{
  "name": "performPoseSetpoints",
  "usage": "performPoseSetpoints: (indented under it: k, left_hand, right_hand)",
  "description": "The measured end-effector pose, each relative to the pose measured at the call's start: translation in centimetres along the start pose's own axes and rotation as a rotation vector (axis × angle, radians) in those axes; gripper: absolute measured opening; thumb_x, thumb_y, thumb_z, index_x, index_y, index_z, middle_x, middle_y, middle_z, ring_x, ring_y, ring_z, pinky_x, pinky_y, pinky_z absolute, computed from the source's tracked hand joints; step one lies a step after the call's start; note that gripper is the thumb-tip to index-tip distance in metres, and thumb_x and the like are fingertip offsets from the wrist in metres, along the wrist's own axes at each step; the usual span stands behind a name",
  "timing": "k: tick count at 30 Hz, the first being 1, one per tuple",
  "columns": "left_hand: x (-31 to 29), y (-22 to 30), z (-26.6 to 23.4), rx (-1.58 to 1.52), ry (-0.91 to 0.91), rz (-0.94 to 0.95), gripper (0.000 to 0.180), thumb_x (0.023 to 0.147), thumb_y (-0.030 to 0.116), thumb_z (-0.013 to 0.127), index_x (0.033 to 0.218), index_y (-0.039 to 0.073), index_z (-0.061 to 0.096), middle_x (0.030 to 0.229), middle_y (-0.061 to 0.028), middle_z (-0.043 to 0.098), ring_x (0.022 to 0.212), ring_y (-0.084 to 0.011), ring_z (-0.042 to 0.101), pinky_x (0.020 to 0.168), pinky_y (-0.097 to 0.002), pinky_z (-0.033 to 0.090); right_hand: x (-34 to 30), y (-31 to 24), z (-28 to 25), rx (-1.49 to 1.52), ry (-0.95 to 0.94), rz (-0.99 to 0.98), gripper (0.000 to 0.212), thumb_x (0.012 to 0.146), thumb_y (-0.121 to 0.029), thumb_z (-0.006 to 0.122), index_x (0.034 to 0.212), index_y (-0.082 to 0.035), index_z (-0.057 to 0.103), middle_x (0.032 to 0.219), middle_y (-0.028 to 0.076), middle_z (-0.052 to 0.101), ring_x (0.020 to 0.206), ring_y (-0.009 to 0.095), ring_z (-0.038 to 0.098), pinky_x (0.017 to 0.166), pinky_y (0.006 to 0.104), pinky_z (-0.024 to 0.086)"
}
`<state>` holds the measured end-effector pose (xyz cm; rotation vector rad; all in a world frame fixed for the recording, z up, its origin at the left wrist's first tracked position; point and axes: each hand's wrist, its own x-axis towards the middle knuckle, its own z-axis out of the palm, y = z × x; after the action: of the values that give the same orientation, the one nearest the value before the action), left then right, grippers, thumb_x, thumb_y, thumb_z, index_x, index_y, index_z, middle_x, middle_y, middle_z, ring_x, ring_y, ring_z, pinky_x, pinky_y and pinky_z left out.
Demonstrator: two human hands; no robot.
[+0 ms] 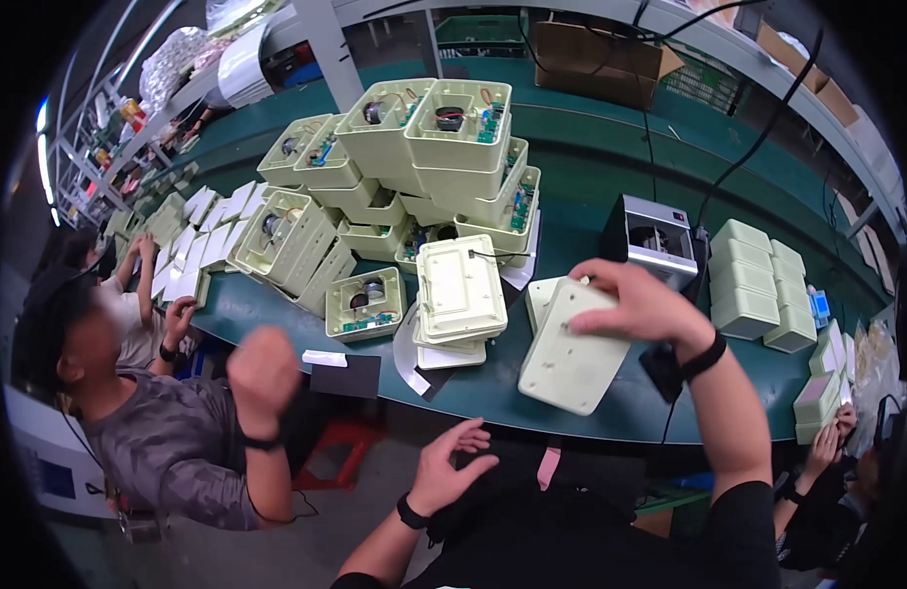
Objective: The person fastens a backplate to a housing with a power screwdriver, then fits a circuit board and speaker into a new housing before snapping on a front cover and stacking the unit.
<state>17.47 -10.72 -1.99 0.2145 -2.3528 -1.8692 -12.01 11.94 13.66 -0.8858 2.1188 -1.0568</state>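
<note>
My right hand [645,302] grips a pale green rectangular plastic cover [568,368] by its far right part, thumb on the upper face. The cover is tilted over the table's front edge, its near end toward me. Part of another pale cover [540,297] shows behind it. My left hand [447,471] hangs in front of the table with its fingers apart and holds nothing. Left of the held cover lies a stack of pale green lids [461,294], inner side up, with a short black wire on the top one. Beside it stands an open box [367,306] with a round part and circuit board inside.
Piled open boxes [461,123] with circuit boards rise at the back. A silver machine [652,236] stands behind my right hand; closed boxes [746,280] are stacked right of it. A co-worker [168,442] sits at left, one raised hand blurred. Another person's hands [824,444] are at far right.
</note>
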Motion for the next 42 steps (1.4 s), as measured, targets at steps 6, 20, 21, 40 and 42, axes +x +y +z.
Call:
performPoseSetpoints:
  k: [6,20,21,40,42]
  left_hand:
    - [5.2,0.7,-4.7,-0.043,0.377,0.058,0.035,0.095,0.004,0.075,0.128,-0.002,0.066,0.104,-0.0072,0.074,0.092,-0.0126,0.071,0.084,-0.0258,0.056]
    - [11.8,0.6,-14.2,1.066,0.627,0.276,0.037,0.087,0.004,0.076,0.122,0.006,0.069,0.109,-0.0104,0.073,0.107,-0.029,0.068,0.091,-0.0385,0.056]
    - [11.9,0.1,-15.0,1.069,0.631,0.268,0.037,0.087,0.004,0.076,0.122,0.006,0.069,0.109,-0.0104,0.073,0.107,-0.029,0.068,0.091,-0.0385,0.056]
    - [5.8,3.0,-15.5,0.995,0.475,0.211,0.019,0.084,0.015,0.083,0.095,0.005,0.071,0.094,-0.0084,0.068,0.085,-0.032,0.064,0.075,-0.0409,0.051]
    - [3.7,4.2,-14.5,0.979,0.48,0.222,0.018,0.082,0.013,0.083,0.094,0.006,0.071,0.093,-0.008,0.068,0.084,-0.0315,0.064,0.074,-0.0405,0.051]
  right_hand:
    - [6.7,-0.8,-3.9,-0.234,-0.231,0.097,0.067,0.087,-0.043,0.086,0.139,-0.008,0.063,0.112,0.008,0.077,0.102,0.018,0.071,0.09,0.0346,0.056]
    - [6.1,0.6,-2.0,-0.628,0.107,-0.297,0.055,0.085,-0.025,0.083,0.134,-0.005,0.067,0.124,0.017,0.073,0.116,0.037,0.067,0.1,0.0435,0.054]
    - [5.3,0.3,-1.4,-0.64,0.257,-0.411,0.053,0.085,-0.023,0.082,0.132,-0.004,0.067,0.123,0.018,0.072,0.117,0.038,0.066,0.1,0.0444,0.054]
    - [3.1,-4.0,7.8,-0.75,0.172,-0.644,0.046,0.085,-0.018,0.081,0.125,-0.003,0.063,0.12,0.015,0.067,0.112,0.035,0.064,0.097,0.0438,0.052]
    - [2.9,-3.7,7.9,-0.755,0.18,-0.622,0.047,0.085,-0.018,0.081,0.125,-0.003,0.062,0.121,0.015,0.066,0.113,0.035,0.064,0.098,0.0435,0.052]
